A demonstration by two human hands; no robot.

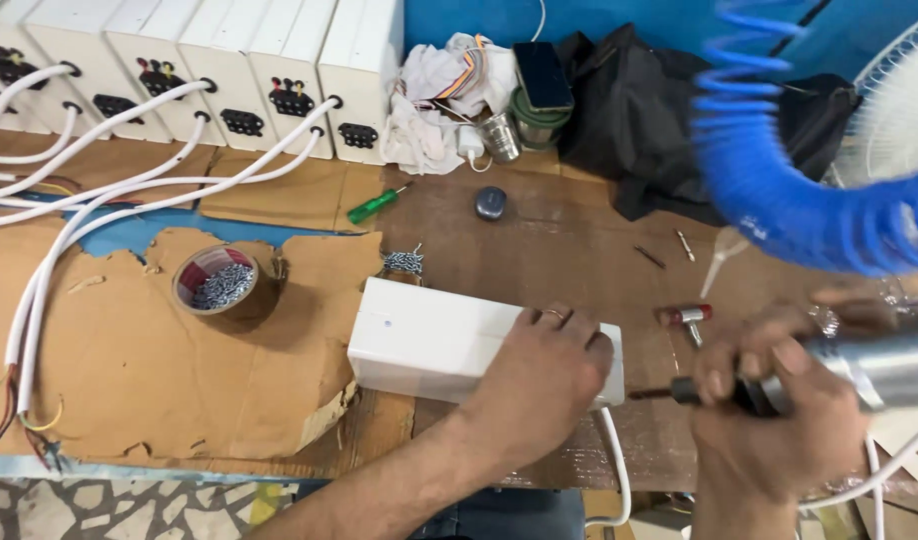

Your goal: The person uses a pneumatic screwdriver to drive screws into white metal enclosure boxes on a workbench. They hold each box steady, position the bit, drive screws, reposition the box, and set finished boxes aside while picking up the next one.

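Your left hand (544,385) covers the right end of the white box (439,345), so you can't see that face or where the white cable (619,470) enters. The power screwdriver (859,370) runs off the right edge; its bit tip is blurred, contact with the box unclear. The blue coiled hose (779,170) is motion-blurred and cut at the top and right. The fan (904,100) is cropped by the edge. The row of white boxes (209,70) is cut off at the top left. The screws in the tape roll (219,285) are too small to count.
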